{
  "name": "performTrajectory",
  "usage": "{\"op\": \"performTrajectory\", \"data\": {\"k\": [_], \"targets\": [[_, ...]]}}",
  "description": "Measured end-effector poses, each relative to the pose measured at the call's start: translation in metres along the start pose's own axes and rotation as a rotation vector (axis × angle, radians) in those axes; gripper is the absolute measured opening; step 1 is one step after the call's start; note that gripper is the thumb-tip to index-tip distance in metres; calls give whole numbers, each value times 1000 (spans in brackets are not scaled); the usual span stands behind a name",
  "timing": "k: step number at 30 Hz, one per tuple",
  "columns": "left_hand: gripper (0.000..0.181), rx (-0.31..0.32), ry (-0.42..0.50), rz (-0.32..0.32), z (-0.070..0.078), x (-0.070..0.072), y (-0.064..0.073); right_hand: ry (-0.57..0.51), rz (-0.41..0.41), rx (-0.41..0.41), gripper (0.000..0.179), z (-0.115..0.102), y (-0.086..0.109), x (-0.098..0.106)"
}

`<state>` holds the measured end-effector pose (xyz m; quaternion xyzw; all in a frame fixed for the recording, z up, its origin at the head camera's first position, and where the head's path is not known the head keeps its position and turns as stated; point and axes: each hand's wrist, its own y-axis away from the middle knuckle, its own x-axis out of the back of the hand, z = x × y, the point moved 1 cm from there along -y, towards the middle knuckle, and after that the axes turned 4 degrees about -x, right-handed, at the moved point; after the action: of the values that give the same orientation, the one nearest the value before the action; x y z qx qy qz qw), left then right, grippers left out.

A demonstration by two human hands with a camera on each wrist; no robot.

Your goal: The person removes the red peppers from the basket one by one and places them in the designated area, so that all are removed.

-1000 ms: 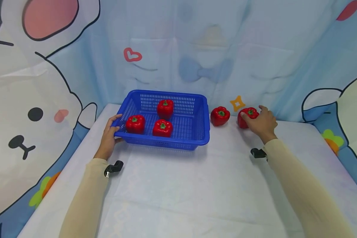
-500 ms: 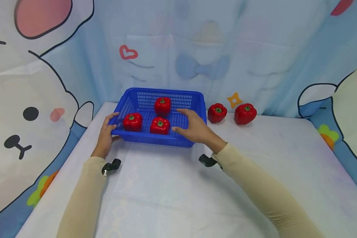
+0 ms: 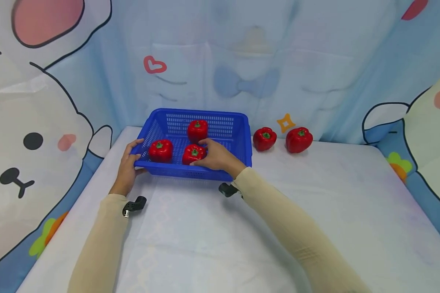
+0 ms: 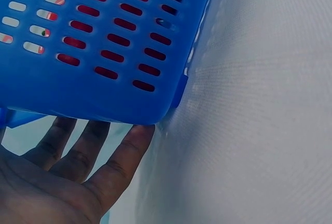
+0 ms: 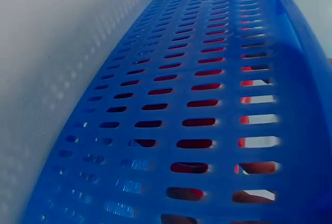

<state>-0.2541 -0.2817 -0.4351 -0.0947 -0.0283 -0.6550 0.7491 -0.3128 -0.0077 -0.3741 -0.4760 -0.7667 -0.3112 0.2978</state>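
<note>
A blue plastic basket (image 3: 183, 171) with slotted walls holds three red bell peppers. One bell pepper (image 3: 160, 151) sits at the left, another (image 3: 197, 130) towards the back. My left hand (image 3: 126, 174) grips the rim at the basket's left end; in the left wrist view its fingertips (image 4: 141, 133) meet the blue edge. Reaching over the front wall, my right hand (image 3: 220, 157) has thumb and fingers around the front bell pepper (image 3: 191, 154), partly covering it. The basket's slotted wall fills most of the right wrist view, hiding most of that hand.
Two more red bell peppers stand on the white table (image 3: 190, 236) right of the basket, a nearer one (image 3: 265, 138) and a farther one (image 3: 299, 140). Behind them hangs a light blue printed curtain (image 3: 315, 73).
My right hand has let go of the far-right bell pepper on the table and moved left into the basket, to the front pepper. The left hand stays at the basket's rim.
</note>
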Motion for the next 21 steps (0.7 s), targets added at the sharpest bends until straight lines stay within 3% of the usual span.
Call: {"op": "performTrajectory", "data": {"k": [14,21], "targets": [[56,3,-19,5,3,0,3,7,2,-45,74,-3,0,-2],[56,6,5,-8,4,0,3,-17,104,28,71,2,5,1]]}}
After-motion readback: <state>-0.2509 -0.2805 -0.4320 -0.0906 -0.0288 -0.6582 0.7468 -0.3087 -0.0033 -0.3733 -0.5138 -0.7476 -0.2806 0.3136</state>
